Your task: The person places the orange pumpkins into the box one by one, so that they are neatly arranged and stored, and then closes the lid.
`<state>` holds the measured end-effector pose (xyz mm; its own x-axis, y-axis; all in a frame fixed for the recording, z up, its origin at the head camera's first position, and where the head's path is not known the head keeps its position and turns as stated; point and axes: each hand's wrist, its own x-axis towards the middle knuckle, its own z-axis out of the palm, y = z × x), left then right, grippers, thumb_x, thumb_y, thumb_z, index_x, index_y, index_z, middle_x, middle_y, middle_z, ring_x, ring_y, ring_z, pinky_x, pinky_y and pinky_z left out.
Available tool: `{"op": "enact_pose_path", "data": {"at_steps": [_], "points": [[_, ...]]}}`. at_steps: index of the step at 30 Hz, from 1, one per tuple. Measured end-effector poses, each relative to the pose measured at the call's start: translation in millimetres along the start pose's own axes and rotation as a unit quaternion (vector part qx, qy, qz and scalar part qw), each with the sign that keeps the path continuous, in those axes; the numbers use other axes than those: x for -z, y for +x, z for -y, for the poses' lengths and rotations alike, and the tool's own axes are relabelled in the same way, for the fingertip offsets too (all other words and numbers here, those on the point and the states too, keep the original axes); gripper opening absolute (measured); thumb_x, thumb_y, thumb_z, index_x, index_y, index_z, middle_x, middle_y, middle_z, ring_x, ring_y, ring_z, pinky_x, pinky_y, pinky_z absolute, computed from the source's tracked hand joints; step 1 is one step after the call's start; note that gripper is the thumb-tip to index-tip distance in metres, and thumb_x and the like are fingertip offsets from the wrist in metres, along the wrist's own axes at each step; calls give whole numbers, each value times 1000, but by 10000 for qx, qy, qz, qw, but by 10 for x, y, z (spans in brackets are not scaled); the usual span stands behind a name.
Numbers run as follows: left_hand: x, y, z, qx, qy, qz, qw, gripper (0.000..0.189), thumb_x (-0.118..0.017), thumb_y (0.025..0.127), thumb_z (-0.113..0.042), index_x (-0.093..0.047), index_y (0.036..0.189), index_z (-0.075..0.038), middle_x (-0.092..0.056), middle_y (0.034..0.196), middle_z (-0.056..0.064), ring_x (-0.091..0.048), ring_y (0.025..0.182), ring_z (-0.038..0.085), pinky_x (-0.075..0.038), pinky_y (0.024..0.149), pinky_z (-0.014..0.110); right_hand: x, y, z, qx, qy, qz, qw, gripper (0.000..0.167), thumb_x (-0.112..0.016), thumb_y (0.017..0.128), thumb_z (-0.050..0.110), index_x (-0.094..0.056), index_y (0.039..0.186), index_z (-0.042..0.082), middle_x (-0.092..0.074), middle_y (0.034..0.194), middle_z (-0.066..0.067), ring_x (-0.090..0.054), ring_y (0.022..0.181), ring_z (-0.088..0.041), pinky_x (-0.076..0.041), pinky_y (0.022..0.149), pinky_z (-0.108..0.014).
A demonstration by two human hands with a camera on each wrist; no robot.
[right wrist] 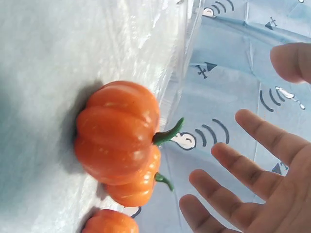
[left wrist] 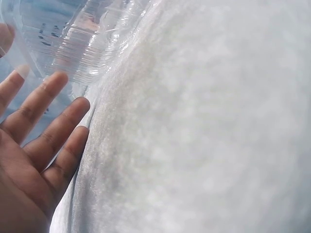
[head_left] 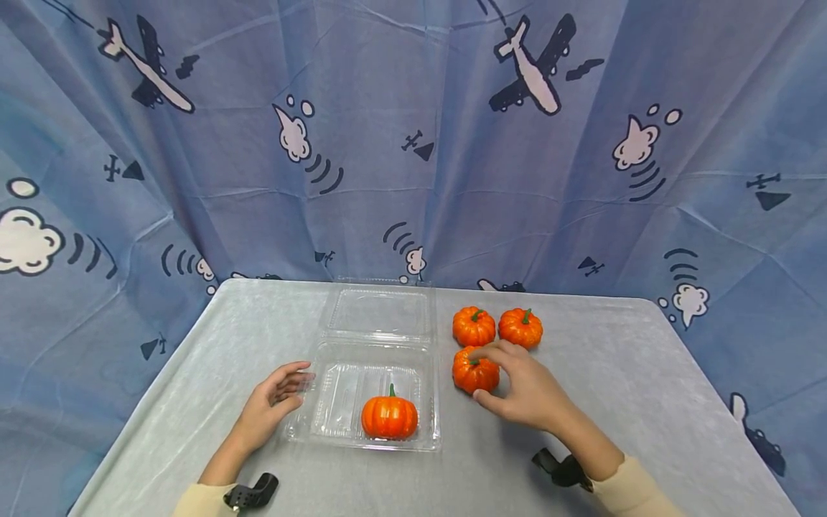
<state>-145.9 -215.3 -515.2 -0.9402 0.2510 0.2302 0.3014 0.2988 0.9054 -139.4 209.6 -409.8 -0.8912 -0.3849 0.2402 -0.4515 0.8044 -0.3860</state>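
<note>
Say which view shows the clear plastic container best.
Head view: it shows the whole container, including its open lid. The left wrist view catches only a ribbed portion; the right wrist view, just an edge.

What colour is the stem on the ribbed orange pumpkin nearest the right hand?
Green stem, clearest in the right wrist view.

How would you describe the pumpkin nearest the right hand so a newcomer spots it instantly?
On the pale table, right of the clear container, three orange pumpkins form a cluster. Pick the front pumpkin. Unlike the rear pair, it shows between the thumb and fingers of the right hand in the head view.
</note>
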Motion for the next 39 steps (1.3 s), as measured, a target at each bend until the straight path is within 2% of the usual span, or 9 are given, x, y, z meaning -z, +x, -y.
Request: {"op": "enact_pose_path", "data": {"at_steps": [13,30,39], "points": [[16,21,-18,-75,2,40,10000,50,-58,88,4,-50,136,-6,-64,121,21,-64,107,20,-51,87,22,-84,26,-166,-225,-82,8,9997,45,-78,73,30,-65,114,18,-62,118,-5,-58,110,-31,-51,86,-56],[7,26,6,-11,-24,32,10000,49,-59,88,3,-50,136,-6,-65,120,20,-64,106,16,-51,87,22,-211,62,-322,-477,86,70,9988,45,-77,71,27,-65,113,18,-60,119,-4,-57,111,-30,-51,87,-54],[4,11,-11,-21,-10,38,10000,50,-58,87,6,-50,135,-5,-64,120,21,-64,107,26,-51,87,22,-311,80,-393,-429,183,121,9988,49,-80,68,25,-65,114,16,-58,123,-11,-57,112,-33,-51,87,-55]]}}
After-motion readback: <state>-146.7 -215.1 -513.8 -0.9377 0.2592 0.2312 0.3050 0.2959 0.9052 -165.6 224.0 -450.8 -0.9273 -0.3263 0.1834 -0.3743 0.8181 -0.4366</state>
